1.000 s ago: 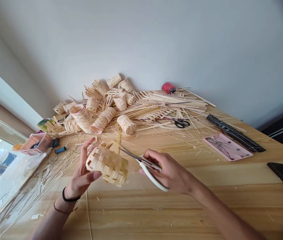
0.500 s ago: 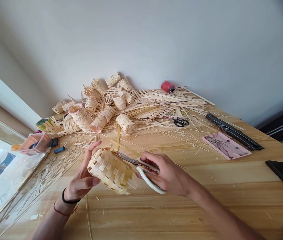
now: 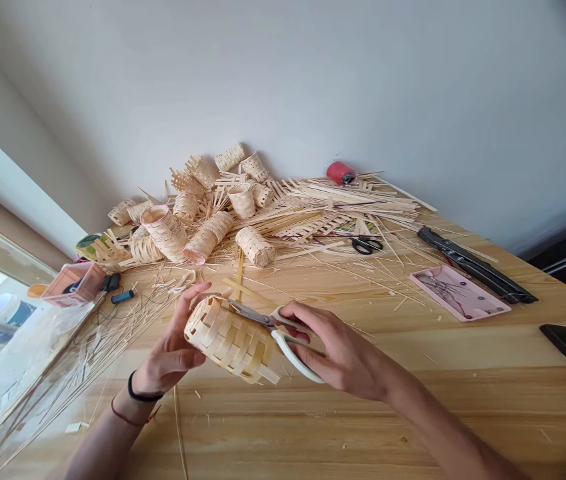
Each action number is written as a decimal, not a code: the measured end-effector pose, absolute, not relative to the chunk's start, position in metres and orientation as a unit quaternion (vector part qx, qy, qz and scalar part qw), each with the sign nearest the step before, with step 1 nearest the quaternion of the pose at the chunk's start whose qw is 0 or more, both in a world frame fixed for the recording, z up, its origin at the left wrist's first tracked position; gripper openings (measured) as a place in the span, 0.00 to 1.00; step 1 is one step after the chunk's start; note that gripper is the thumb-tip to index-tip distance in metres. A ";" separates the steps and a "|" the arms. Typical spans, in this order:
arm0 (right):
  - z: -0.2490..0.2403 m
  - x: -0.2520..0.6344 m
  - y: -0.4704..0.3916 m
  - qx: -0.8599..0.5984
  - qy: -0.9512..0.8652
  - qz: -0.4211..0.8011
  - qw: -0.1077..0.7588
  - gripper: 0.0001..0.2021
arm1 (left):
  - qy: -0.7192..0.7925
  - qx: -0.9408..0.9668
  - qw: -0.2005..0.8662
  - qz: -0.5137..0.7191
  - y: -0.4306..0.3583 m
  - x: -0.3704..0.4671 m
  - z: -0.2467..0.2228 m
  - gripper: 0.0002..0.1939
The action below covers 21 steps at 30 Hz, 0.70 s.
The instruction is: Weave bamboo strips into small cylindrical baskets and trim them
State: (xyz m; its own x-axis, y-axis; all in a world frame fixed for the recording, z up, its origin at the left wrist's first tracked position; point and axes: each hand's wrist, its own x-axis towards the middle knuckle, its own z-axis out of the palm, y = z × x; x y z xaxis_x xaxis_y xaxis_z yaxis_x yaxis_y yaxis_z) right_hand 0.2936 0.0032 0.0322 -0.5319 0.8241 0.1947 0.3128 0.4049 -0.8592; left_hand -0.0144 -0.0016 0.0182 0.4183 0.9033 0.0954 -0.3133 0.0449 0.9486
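A small woven basket (image 3: pixel 230 339) lies tilted on its side above the table, its closed end toward the left. My left hand (image 3: pixel 173 347) holds it at that end, thumb in front and fingers behind. In my right hand (image 3: pixel 327 347) are white-handled scissors (image 3: pixel 299 357), fingers through the loops. Their blades point left and lie along the basket's upper side, the tips near a strip at the closed end. Loose strip ends stick out at the basket's right end. A loose pale strip (image 3: pixel 249 292) lies just behind the blades.
Several woven baskets (image 3: pixel 163 232) and a heap of strips (image 3: pixel 307 217) lie at the back. Black scissors (image 3: pixel 367 245), a red spool (image 3: pixel 341 173), a pink tray (image 3: pixel 460 293) and a long black tool (image 3: pixel 475 265) are farther right. A pink box (image 3: pixel 73 283) stands left.
The basket has turned slightly in my left hand. The scissor blades look closer together and lie nearer the basket's side. The whole view has shifted a little.
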 end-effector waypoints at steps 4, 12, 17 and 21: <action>0.031 0.295 0.004 -0.368 -0.766 0.426 0.311 0.10 | 0.296 0.513 0.657 0.467 -0.003 -0.015 0.014 0.51; 0.035 0.296 0.006 -0.377 -0.783 0.398 0.293 0.10 | 0.305 0.501 0.667 0.459 -0.001 -0.016 0.011 0.50; 0.028 0.298 0.008 -0.381 -0.797 0.366 0.293 0.12 | 0.307 0.495 0.670 0.461 0.000 -0.014 0.012 0.50; 0.021 0.298 0.009 -0.385 -0.799 0.349 0.302 0.12 | 0.311 0.497 0.665 0.463 -0.001 -0.013 0.012 0.49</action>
State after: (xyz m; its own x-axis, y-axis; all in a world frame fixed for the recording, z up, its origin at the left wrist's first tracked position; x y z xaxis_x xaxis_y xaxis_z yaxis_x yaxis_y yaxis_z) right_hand 0.2982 0.0089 0.0213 -0.5208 0.8267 0.2128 0.4050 0.4587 -0.7909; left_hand -0.0126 -0.0006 0.0116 0.3773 0.9249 0.0474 -0.3070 0.0766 0.9486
